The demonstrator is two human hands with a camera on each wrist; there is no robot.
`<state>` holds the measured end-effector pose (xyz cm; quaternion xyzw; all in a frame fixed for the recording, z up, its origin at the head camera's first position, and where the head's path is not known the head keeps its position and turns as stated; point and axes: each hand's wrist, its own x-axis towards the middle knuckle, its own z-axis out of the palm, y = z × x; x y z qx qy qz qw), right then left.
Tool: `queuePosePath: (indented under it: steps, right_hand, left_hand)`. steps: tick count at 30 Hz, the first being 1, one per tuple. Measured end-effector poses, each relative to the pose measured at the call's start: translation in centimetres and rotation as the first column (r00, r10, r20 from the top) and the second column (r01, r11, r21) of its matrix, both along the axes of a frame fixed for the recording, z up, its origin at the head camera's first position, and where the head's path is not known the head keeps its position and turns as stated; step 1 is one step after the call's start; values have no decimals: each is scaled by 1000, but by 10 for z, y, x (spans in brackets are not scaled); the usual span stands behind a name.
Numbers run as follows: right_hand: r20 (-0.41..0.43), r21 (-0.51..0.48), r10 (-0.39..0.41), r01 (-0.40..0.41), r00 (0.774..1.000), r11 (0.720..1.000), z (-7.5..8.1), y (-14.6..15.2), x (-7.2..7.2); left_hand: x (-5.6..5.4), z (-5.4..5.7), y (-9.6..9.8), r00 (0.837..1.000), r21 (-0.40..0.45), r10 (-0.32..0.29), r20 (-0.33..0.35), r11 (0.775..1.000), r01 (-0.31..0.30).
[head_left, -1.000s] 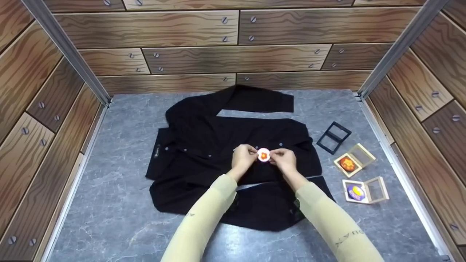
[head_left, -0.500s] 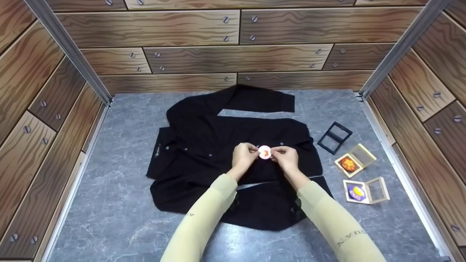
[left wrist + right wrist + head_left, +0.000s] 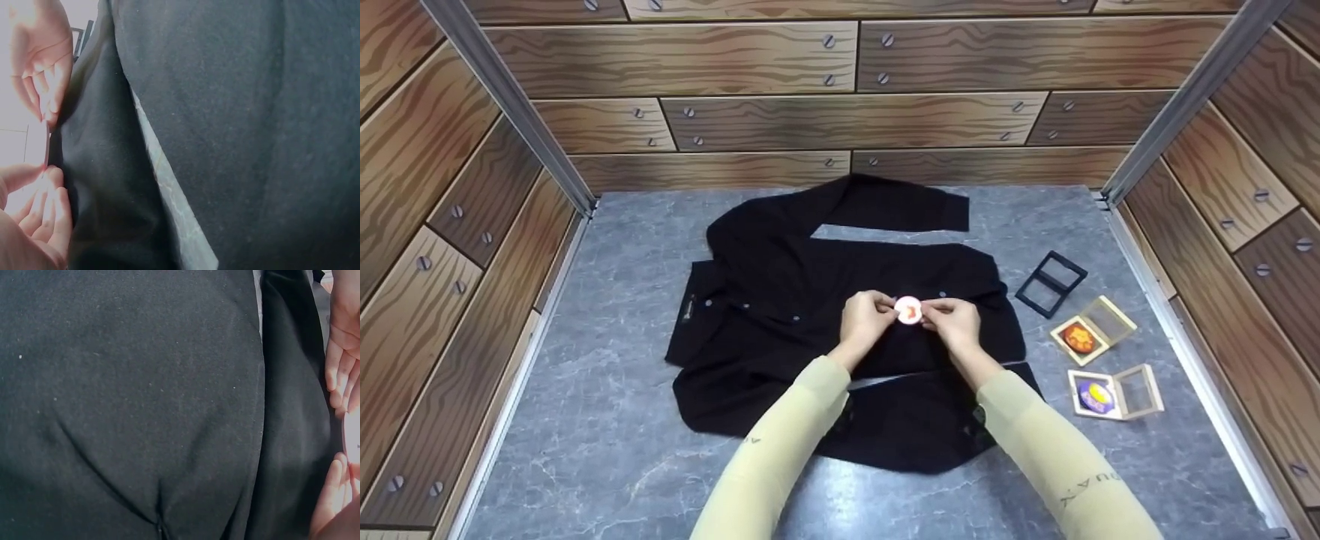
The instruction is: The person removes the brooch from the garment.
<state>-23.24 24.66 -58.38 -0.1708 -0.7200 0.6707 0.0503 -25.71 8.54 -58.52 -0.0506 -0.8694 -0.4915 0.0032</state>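
Near the middle of the head view, my left hand [image 3: 868,322] and my right hand [image 3: 955,326] pinch opposite edges of a small round white badge [image 3: 908,310] with an orange-red design. Glare washes out part of its face. Both hands hold it over a dark shirt [image 3: 780,277] spread on the table, its collar at the left. From the left wrist view, the badge [image 3: 46,143] shows as a thin pinkish edge between the fingertips. In the right wrist view, its pale surface [image 3: 353,436] is cut off by the frame.
To the right lie an open black frame-like case [image 3: 1051,284], an open cream case [image 3: 1091,330] with an orange-red badge, and another open case [image 3: 1114,394] with a purple-and-yellow badge. Wood-patterned panels [image 3: 750,124] enclose the grey marbled table [image 3: 607,315].
The badge and both hands have shifted slightly up and right in the head view. The badge's tilt has changed, and glare now covers more of its design. The grip stays.
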Motion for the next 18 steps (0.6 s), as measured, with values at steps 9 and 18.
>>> queuePosePath:
  steps: [9, 18]
  right_hand:
    - [-8, 22, -1, 1, 1000, 1000, 2, 3, 3]
    - [0, 25, 19, -19, 1000, 1000, 4, 4, 1]
  left_hand:
    - [4, 0, 0, 998, -51, -14, -65, 999, 11]
    - [3, -2, 1, 996, -43, -25, -90, 999, 21]
